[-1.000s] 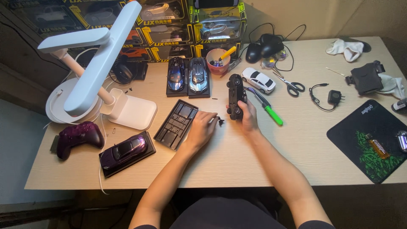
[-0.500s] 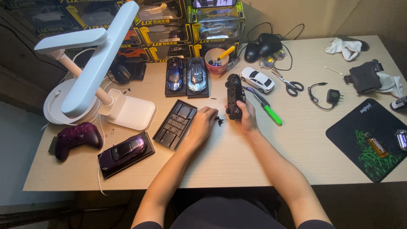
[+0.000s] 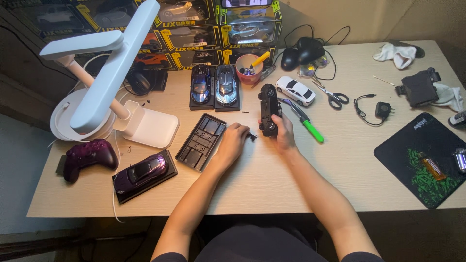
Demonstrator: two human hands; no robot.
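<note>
The right hand (image 3: 284,133) gripped the upturned black model car (image 3: 268,109), steadying its underside, while left hand (image 3: 233,143) fingertips pinched a small black part (image 3: 252,137) just beside it.

The small dark part (image 3: 251,137) at the left hand (image 3: 232,143) is too tiny to identify, the right hand (image 3: 284,135) covers the black model car (image 3: 268,109)'s near end, and the boxes (image 3: 218,19) run off the top.

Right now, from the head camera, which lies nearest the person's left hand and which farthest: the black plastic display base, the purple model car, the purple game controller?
From the left hand:
1. Black plastic display base, just left of it.
2. Purple model car, lower left.
3. Purple game controller, far left by the table edge.
</note>
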